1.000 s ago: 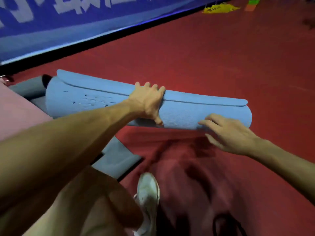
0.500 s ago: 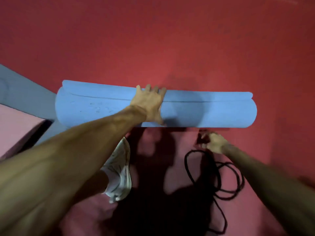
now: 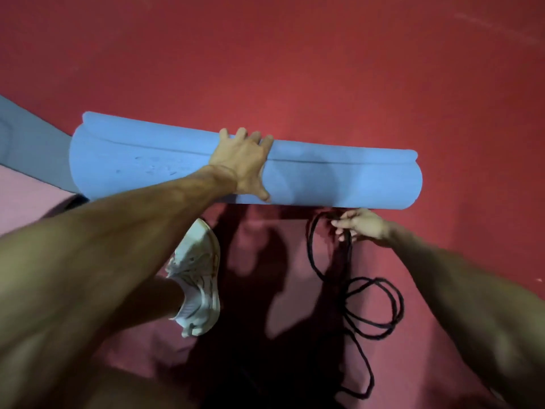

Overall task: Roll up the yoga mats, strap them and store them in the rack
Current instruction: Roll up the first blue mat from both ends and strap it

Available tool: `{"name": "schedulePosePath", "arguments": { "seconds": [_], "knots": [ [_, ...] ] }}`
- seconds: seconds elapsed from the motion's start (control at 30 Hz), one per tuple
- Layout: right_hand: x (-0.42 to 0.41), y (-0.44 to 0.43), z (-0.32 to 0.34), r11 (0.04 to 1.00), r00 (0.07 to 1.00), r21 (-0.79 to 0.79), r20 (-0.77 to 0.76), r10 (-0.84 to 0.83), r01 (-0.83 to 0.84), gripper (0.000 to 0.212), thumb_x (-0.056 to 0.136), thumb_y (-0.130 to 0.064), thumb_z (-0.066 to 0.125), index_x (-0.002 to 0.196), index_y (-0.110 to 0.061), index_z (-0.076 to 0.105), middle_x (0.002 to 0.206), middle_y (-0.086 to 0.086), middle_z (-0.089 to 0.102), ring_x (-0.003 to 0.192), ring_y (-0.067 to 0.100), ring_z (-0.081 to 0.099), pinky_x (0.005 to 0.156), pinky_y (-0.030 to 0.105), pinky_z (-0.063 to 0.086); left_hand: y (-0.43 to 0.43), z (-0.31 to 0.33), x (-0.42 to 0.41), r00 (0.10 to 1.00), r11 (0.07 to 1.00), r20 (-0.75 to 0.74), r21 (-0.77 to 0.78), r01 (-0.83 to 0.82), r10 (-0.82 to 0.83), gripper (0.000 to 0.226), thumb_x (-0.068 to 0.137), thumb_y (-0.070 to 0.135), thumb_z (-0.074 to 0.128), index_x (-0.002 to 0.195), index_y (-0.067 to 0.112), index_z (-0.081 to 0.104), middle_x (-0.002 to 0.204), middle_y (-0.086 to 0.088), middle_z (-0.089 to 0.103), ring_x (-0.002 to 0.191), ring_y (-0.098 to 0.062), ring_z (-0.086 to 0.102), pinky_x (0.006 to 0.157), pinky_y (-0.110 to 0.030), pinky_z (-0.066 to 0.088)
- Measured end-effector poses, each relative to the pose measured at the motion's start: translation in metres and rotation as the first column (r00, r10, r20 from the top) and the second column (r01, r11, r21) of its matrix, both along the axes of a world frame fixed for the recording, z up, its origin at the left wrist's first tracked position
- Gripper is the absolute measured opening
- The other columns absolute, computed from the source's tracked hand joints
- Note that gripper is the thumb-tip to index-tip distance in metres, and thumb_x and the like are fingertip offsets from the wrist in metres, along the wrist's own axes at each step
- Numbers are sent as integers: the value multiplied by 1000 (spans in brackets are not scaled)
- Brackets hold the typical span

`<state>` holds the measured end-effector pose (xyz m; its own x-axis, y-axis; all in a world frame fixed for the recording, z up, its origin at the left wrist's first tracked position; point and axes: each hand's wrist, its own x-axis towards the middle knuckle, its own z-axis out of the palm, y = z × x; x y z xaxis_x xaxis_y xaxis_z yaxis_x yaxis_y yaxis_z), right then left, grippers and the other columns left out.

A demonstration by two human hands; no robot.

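A rolled-up blue yoga mat [image 3: 339, 181] lies across the red floor in front of me. My left hand [image 3: 241, 162] lies over the middle of the roll, fingers spread across its top and thumb down its near side. A black strap [image 3: 362, 302] lies in loose loops on the floor below the roll's right half. My right hand [image 3: 358, 227] pinches the upper end of that strap just under the roll.
A grey-blue mat [image 3: 26, 143] lies flat at the left, with a pink mat [image 3: 20, 199] beside it. My white shoe [image 3: 196, 278] stands on the floor below the roll. Red floor [image 3: 324, 69] stretches beyond the roll.
My right hand left the roll's right end, dropped to the floor and took hold of the black strap. The view tipped downward. My left hand stayed on the roll.
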<state>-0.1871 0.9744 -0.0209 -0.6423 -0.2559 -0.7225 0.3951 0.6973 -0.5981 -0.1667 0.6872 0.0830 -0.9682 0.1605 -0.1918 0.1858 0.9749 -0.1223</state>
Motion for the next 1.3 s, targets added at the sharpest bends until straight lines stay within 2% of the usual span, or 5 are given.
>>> {"name": "schedulePosePath", "arguments": {
  "seconds": [0.27, 0.63, 0.93, 1.17, 1.3],
  "knots": [
    [-40, -89, 119, 920, 983, -352, -11, -186, 170, 17, 99, -19, 51, 83, -15, 54, 68, 0, 69, 48, 11, 61, 57, 29, 55, -77, 116, 10, 950, 988, -272, 27, -150, 152, 109, 43, 73, 74, 128, 14, 38, 121, -9, 52, 109, -33, 48, 90, -49, 37],
    [-3, -300, 271, 538, 977, -816, 188, -103, 214, 30, 92, -8, 31, 100, 2, 59, 115, 22, 60, 103, 36, 62, 76, 54, 56, -218, 232, 128, 665, 818, -477, 318, -479, 575, 100, 40, 73, 75, 119, 20, 46, 120, -5, 58, 110, -34, 53, 87, -50, 41],
    [77, -432, 343, 542, 985, -828, -65, 160, -143, 41, 92, -44, 59, 110, -7, 56, 112, 12, 63, 104, 33, 64, 92, 51, 50, -281, 230, 253, 382, 555, -404, 643, -528, 831, 87, 40, 69, 78, 107, 21, 50, 107, 1, 64, 101, -28, 60, 81, -41, 49],
    [131, -485, 325, 644, 941, -688, -280, 188, -334, 79, 70, -51, 80, 128, -7, 48, 120, 12, 64, 86, 29, 72, 67, 45, 60, -301, 213, 318, 323, 336, -169, 743, -579, 931, 108, 32, 70, 81, 116, 11, 47, 108, -2, 61, 101, -22, 59, 89, -41, 49],
    [148, -502, 299, 647, 918, -654, -317, 237, -393, 60, 75, -49, 76, 115, -8, 58, 101, 11, 69, 55, 14, 66, 77, 52, 58, -301, 192, 342, 348, 226, -28, 809, -543, 937, 129, 30, 58, 84, 135, 9, 28, 121, 2, 51, 112, -19, 52, 102, -39, 42]
  ]
}}
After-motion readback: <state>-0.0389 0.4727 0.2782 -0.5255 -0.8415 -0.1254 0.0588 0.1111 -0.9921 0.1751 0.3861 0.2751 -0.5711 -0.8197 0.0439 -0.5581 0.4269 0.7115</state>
